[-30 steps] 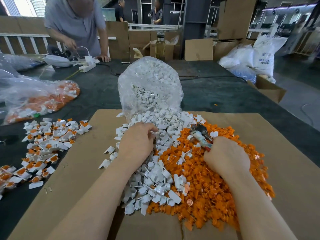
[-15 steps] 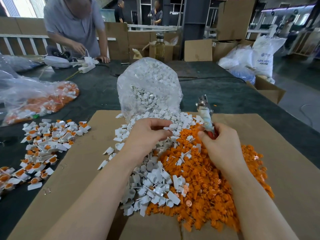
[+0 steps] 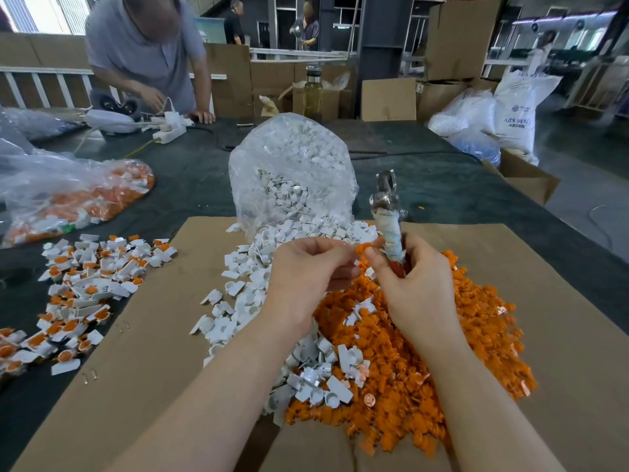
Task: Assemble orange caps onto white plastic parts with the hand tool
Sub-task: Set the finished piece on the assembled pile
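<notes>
My right hand [image 3: 413,282] grips the hand tool [image 3: 388,216] upright; its metal head points up and its handle is wrapped in tape. Its fingertips also pinch an orange cap [image 3: 363,248]. My left hand [image 3: 306,267] is raised beside it with fingers closed on a small white part, mostly hidden, touching the cap. Below lie a heap of orange caps [image 3: 425,352] and a spill of white plastic parts [image 3: 238,294] on a cardboard sheet [image 3: 153,352].
A clear bag of white parts [image 3: 292,172] stands behind the heap. Assembled white-and-orange pieces [image 3: 85,281] lie at left, beside a bag of orange parts [image 3: 68,195]. A person [image 3: 146,52] works at the far table edge. Cardboard boxes [image 3: 524,178] sit at right.
Both hands rose off the heaps and came together. The tool swung from lying over the caps to upright. An orange cap now sits between the two hands' fingertips.
</notes>
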Demonstrator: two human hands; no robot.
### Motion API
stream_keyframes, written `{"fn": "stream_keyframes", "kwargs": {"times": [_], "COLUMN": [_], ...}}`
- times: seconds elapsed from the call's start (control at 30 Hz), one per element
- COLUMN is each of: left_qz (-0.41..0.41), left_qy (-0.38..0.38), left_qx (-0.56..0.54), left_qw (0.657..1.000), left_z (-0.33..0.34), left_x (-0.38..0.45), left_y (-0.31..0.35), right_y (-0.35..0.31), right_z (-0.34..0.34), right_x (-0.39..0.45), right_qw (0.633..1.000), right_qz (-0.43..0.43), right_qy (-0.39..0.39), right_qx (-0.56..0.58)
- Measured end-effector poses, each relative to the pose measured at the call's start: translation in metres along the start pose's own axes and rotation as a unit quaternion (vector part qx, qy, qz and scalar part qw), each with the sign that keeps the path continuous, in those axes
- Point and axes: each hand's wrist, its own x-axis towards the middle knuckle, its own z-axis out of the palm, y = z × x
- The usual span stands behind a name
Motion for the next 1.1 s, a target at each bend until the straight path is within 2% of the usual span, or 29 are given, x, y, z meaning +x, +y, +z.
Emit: {"fn": "stream_keyframes", "kwargs": {"times": [0.37, 0.57, 0.97, 1.1], "left_qz": [0.036, 0.086, 0.16, 0.181], "left_qy": [0.02, 0.049, 0.061, 0.071], "left_qx": [-0.018, 0.023, 0.12, 0.13], "left_qw": [0.999, 0.995, 0.978, 0.972], "left_z": [0.009, 0.012, 0.008, 0.007], "left_x": [-0.006, -0.008, -0.006, -0.004], "left_y": [-0.003, -0.005, -0.01, -0.013], "right_y": [0.002, 0.004, 0.005, 0.003], "right_z": [0.003, 0.007, 0.006, 0.005], "right_x": [-0.001, -0.002, 0.0, 0.001], "right_qw": [0.997, 0.996, 0.997, 0.999], "right_qz": [0.005, 0.002, 0.009, 0.02], "right_qy": [0.052, 0.061, 0.032, -0.005], "right_qx": [-0.054, -0.063, -0.075, -0.042]}}
